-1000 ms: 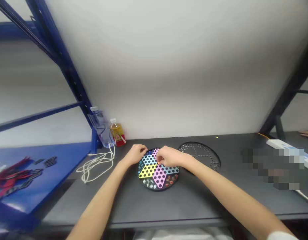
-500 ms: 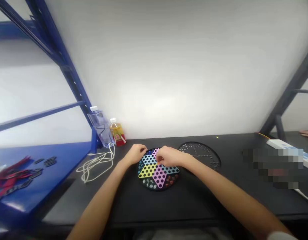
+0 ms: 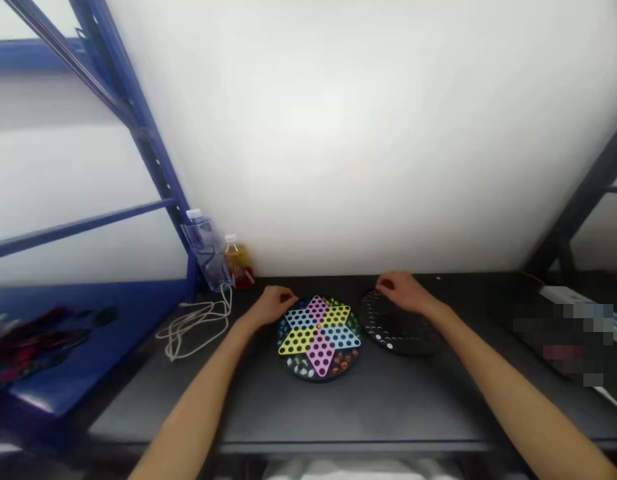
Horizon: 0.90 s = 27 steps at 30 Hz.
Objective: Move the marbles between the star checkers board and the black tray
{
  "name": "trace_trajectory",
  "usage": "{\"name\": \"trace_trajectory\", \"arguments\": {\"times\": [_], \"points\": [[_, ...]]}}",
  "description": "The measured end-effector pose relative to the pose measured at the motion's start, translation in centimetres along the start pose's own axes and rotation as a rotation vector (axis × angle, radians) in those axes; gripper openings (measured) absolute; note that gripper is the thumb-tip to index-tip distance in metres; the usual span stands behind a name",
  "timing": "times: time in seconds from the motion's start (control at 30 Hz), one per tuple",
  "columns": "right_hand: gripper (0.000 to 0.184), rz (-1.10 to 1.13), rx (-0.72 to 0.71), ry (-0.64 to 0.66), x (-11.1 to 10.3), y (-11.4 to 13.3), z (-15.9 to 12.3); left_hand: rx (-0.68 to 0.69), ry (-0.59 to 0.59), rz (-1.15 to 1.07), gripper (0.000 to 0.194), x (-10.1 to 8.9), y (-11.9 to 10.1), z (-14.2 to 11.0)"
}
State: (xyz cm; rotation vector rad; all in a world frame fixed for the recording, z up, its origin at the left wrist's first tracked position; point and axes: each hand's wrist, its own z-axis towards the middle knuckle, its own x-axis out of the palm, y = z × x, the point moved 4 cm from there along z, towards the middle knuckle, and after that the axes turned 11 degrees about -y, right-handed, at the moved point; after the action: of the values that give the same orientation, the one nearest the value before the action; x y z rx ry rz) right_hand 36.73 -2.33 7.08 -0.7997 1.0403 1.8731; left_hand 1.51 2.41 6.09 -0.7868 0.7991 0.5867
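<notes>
Smooth plastic-looking star board [image 3: 319, 339], matt tabletop [image 3: 268, 413], clear plastic bottle [image 3: 211, 257], smooth metal-looking blue frame [image 3: 149, 143]

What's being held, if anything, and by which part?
Cannot tell: left hand is at the star board, upper-left rim; right hand at the black disc, far rim.

The one camera rides on the person's head, facing forward and down over a flat dark-grey tabletop [image 3: 268, 413], far enough back to take in the round black board with a multicoloured star [image 3: 319, 350] and the smooth white wall [image 3: 338, 133] beyond.
</notes>
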Motion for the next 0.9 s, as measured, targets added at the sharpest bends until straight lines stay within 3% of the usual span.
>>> {"name": "trace_trajectory", "arguments": {"times": [0.07, 0.13, 0.23, 0.5, 0.6, 0.7, 0.8, 0.9], "points": [[0.024, -0.087, 0.169, -0.112, -1.1, -6.1, -0.9, -0.022, 0.027, 0.002, 0.033, -0.1, 0.1, 0.0], [0.025, -0.135, 0.296, -0.117, -1.5, -11.0, -2.0, -0.032, 0.046, 0.014, 0.033, -0.1, 0.2, 0.0], [0.028, -0.079, 0.382, -0.068, -1.3, -14.8, -3.3, -0.023, 0.054, 0.040, 0.033, 0.0, 0.1, 0.0], [0.015, -0.052, 0.309, 0.033, 0.2, -12.7, -2.7, -0.019, 0.055, 0.064, 0.033, 0.0, -0.4, 0.1], [0.011, -0.120, 0.323, 0.020, 0.3, -12.3, -2.4, -0.021, 0.038, 0.057, 0.031, 0.0, -0.4, 0.1], [0.011, -0.084, 0.383, -0.062, -0.9, -12.0, -2.3, -0.031, 0.030, 0.031, 0.029, 0.2, -0.5, 0.0], [0.020, 0.250, 0.538, -0.213, -3.7, -11.3, -2.6, -0.052, 0.019, -0.023, 0.030, 0.8, -1.0, 0.0], [0.050, 0.737, 0.568, -0.311, -7.2, -8.9, -3.1, -0.109, 0.018, -0.101, 0.030, 1.9, -2.0, -0.2]]}}
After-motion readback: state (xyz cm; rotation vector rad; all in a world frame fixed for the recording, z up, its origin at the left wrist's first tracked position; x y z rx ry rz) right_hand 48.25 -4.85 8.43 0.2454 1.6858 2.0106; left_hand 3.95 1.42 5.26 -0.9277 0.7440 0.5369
